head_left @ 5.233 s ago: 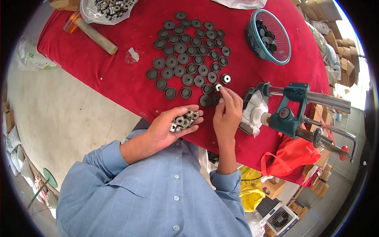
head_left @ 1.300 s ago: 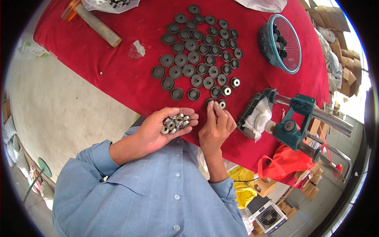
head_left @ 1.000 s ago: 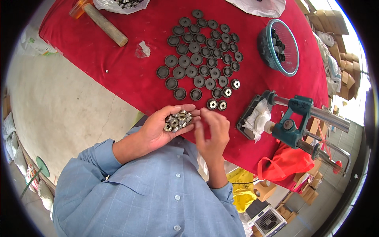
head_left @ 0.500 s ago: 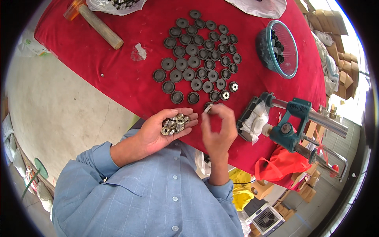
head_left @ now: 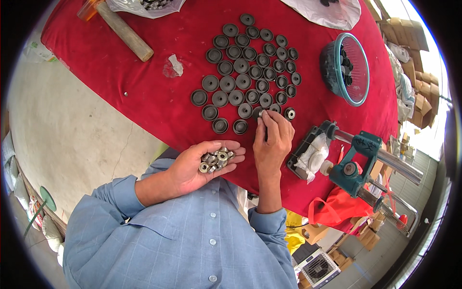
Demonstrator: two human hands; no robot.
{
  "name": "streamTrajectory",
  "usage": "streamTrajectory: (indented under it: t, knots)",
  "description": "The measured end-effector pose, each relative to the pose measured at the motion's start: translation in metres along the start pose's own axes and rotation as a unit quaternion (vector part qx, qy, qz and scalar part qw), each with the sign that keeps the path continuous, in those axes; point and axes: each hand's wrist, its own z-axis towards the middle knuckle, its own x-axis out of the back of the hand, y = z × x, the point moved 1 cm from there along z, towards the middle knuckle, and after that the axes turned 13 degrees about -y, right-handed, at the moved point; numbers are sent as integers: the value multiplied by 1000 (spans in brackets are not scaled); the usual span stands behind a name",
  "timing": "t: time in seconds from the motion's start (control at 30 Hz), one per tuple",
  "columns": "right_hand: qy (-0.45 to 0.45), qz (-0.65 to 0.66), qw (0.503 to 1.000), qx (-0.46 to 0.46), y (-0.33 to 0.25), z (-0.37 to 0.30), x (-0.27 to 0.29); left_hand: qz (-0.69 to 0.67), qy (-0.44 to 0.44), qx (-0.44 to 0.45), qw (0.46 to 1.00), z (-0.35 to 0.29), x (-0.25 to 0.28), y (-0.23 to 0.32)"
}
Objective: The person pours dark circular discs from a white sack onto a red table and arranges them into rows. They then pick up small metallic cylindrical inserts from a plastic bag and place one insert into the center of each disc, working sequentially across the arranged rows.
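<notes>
Lt blue shirt (head_left: 163,255), wht btns (head_left: 212,242)

Bright light washes a red-draped table (head_left: 163,111), glare burning to white at upper right. Highlights streak a steel column (head_left: 402,163); shadows are soft, the right hand (head_left: 273,140) fairly sharp. Fisheye distortion bows the surroundings toward a black, blue-fringed rim, where detail softens.

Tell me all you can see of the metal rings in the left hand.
The metal rings lie heaped in the left hand, which is palm up. They look like shiny, silvery steel: short, round pieces with center holes. Some show a flat face, others tip on edge. They touch the hand and one another; several are partly hidden.
</notes>
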Motion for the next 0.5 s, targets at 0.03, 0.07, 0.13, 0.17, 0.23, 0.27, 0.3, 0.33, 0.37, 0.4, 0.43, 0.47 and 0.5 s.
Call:
streamTrajectory:
  t: [0.03,0.07,0.13,0.17,0.23,0.27,0.3,0.33,0.37,0.4,0.43,0.47,0.5]
  knots:
    - [-6,2,1000,3,1,-3,0,-3,-1,2,1000,0,0,0]
    - [-11,5,1000,7,2,-5,1,-6,-2,3,1000,0,1,0]
    - [-22,-3,1000,15,0,-5,2,-7,-4,3,1000,0,1,-1]
    - [-27,-14,999,18,-3,-3,3,-4,-6,1,1000,0,1,0]
    - [-35,-35,998,25,-5,-2,4,-4,-10,-1,1000,1,2,-1]
    - [-37,-44,998,29,-5,-2,4,-5,-12,-2,1000,1,3,-1]
    - [-39,-53,997,33,-6,-3,4,-7,-13,-2,1000,1,3,-1]
    - [-42,-57,997,35,-6,-3,4,-6,-13,-2,1000,1,3,-1]
    - [-46,-60,996,38,-7,-4,4,-6,-12,-3,1000,1,3,-1]
    - [-49,-64,996,40,-8,-5,3,-5,-11,-4,1000,1,3,-2]
    - [-48,-70,996,38,-9,-6,4,-4,-8,-5,1000,1,3,-2]
    - [-46,-76,995,35,-12,-8,4,-3,-4,-4,1000,0,2,-2]
    - [-45,-83,995,33,-13,-8,4,-2,-1,-4,1000,0,2,-1]
